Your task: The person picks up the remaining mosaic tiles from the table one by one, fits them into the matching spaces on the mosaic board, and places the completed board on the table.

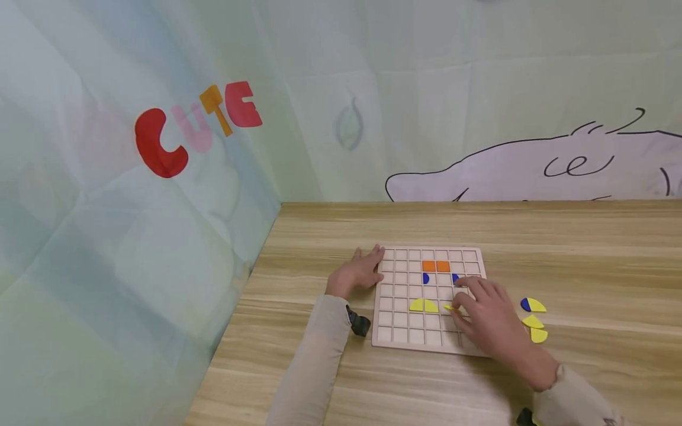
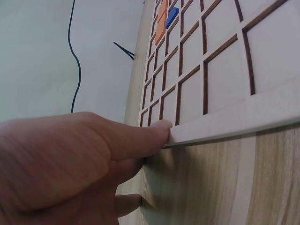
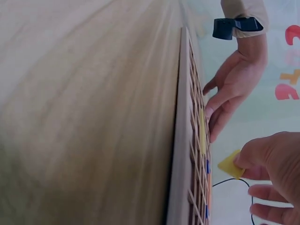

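Observation:
A pale wooden grid board (image 1: pixel 399 335) lies on the table. My left hand (image 1: pixel 354 276) rests at its left edge, fingers extended, and the left wrist view shows the thumb (image 2: pixel 157 136) against the rim. Over the board's right half, my right hand (image 1: pixel 490 319) pinches a yellow wedge-shaped tile (image 3: pixel 230 165) between thumb and finger, raised above the grid. Two orange square tiles (image 1: pixel 436 266) sit side by side in the upper cells. Below them are two blue rounded tiles (image 1: pixel 425 278), the right one partly hidden by my fingers. Lower down, two yellow quarter-round tiles (image 1: pixel 423 306) lie adjacent.
Right of the board lie several loose tiles: a blue one (image 1: pixel 526 304) against a yellow one (image 1: pixel 537 305), and two more yellow tiles (image 1: pixel 533 322) closer to me. A printed fabric wall (image 1: pixel 213 236) borders the wooden table (image 1: pixel 613 266) on the left and at the back.

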